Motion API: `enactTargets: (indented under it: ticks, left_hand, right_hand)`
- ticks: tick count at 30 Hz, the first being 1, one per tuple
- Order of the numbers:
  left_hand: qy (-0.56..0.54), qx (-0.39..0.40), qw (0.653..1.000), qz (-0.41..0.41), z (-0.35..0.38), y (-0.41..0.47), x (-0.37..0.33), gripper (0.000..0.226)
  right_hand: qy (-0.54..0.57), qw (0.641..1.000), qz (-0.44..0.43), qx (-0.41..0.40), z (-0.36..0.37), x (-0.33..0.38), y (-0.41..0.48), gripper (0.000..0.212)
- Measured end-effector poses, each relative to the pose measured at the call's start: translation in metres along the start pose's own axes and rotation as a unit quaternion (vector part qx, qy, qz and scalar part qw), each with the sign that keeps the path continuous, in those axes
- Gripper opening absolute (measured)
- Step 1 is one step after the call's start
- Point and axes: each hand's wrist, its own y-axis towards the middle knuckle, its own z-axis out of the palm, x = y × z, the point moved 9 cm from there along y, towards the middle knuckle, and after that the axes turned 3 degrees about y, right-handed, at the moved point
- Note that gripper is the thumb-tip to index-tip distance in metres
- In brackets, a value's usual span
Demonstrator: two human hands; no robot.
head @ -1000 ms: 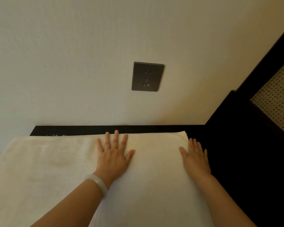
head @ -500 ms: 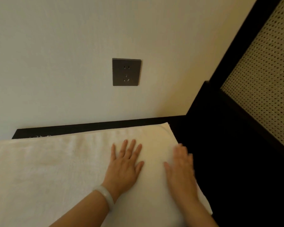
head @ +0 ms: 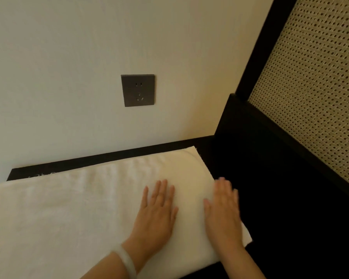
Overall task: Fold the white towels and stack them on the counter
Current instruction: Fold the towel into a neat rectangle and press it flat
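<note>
A white towel point(head: 69, 208) lies spread flat across the dark counter point(head: 270, 218), running from the left edge of view to its right end near the middle. My left hand point(head: 155, 214) rests flat on the towel with fingers straight; a pale bangle sits on that wrist. My right hand point(head: 224, 212) lies flat along the towel's right edge, fingers straight and slightly blurred. A thin lower layer of the towel sticks out at the near right corner.
A pale wall rises behind the counter with a dark power socket point(head: 137, 90) on it. To the right stands a black-framed panel with woven cane mesh point(head: 314, 87). Bare dark counter shows right of the towel.
The view has swung left-to-right, so the towel's right end sits more central. My right hand slid back toward me along the towel's right edge; the left hand stayed pressed on the towel.
</note>
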Motion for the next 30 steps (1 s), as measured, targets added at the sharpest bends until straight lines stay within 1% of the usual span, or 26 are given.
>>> enactTargets:
  ticks: [2,3,5,8,10,11,12,13,14,16,17,19,22,23,25,26,27,28,30]
  left_hand:
    - [-0.017,-0.001,0.999,0.036,0.004,-0.026,-0.029,0.057]
    - [-0.016,0.001,0.999,0.045,0.005,-0.037,-0.035,0.057]
    - [0.001,0.002,0.999,0.039,0.009,-0.05,-0.024,0.059]
    - [0.01,0.005,1.0,-0.011,0.007,-0.064,0.017,0.06]
    - [0.009,0.012,0.999,-0.044,0.004,-0.069,0.035,0.06]
    - [0.007,0.017,0.998,-0.055,0.002,-0.071,0.039,0.06]
    - [0.004,0.017,0.998,-0.061,0.002,-0.071,0.04,0.059]
    - [0.002,0.016,0.998,-0.064,0.001,-0.071,0.038,0.058]
    - [-0.002,0.016,0.998,-0.061,0.001,-0.071,0.036,0.058]
    - [-0.007,0.016,0.998,-0.052,-0.001,-0.072,0.039,0.056]
    - [-0.005,0.016,0.998,-0.057,-0.002,-0.076,0.048,0.056]
    - [0.005,0.002,0.995,-0.096,-0.006,-0.087,0.079,0.056]
    - [0.023,0.014,0.984,-0.174,-0.009,-0.102,0.137,0.06]
    - [0.024,0.018,0.98,-0.197,-0.012,-0.105,0.152,0.064]
    - [0.008,0.015,0.974,-0.226,-0.015,-0.101,0.166,0.074]
    - [-0.004,0.02,0.973,-0.228,-0.014,-0.094,0.16,0.076]
    - [-0.005,0.013,0.977,-0.214,-0.019,-0.085,0.146,0.075]
    - [-0.001,0.004,0.983,-0.186,-0.024,-0.074,0.126,0.071]
    - [0.008,0.037,0.994,-0.106,-0.015,-0.058,0.088,0.062]
  right_hand:
    - [0.006,0.993,-0.105,0.06,0.025,0.029,-0.021,0.062]
    - [0.002,0.989,-0.126,0.082,0.035,0.026,-0.029,0.06]
    - [-0.003,0.99,-0.098,0.102,0.041,-0.005,-0.029,0.063]
    - [-0.037,0.991,-0.05,0.122,0.032,-0.047,-0.019,0.076]
    - [-0.056,0.992,-0.026,0.106,0.022,-0.051,-0.011,0.082]
    - [-0.078,0.993,-0.03,0.088,0.015,-0.039,-0.01,0.081]
    - [-0.072,0.995,-0.047,0.059,0.01,-0.018,-0.013,0.078]
    - [-0.035,0.995,-0.077,0.057,0.014,0.01,-0.023,0.073]
    - [0.007,0.991,-0.128,0.048,0.018,0.041,-0.038,0.069]
    - [0.052,0.972,-0.222,0.062,0.032,0.096,-0.074,0.06]
    - [0.06,0.966,-0.235,0.088,0.037,0.105,-0.083,0.059]
    - [0.059,0.971,-0.208,0.103,0.048,0.084,-0.079,0.063]
    - [0.008,0.988,-0.113,0.105,0.042,0.025,-0.046,0.076]
    - [-0.01,0.989,-0.088,0.12,0.036,0.014,-0.033,0.074]
    - [0.007,0.986,-0.048,0.162,0.032,0.011,-0.015,0.07]
    - [0.016,0.985,-0.057,0.16,0.029,0.026,-0.006,0.069]
    - [0.026,0.986,-0.102,0.126,0.025,0.053,0.0,0.067]
    - [0.038,0.983,-0.146,0.102,0.024,0.082,0.002,0.066]
    - [0.053,0.959,-0.255,0.112,0.03,0.142,-0.007,0.068]
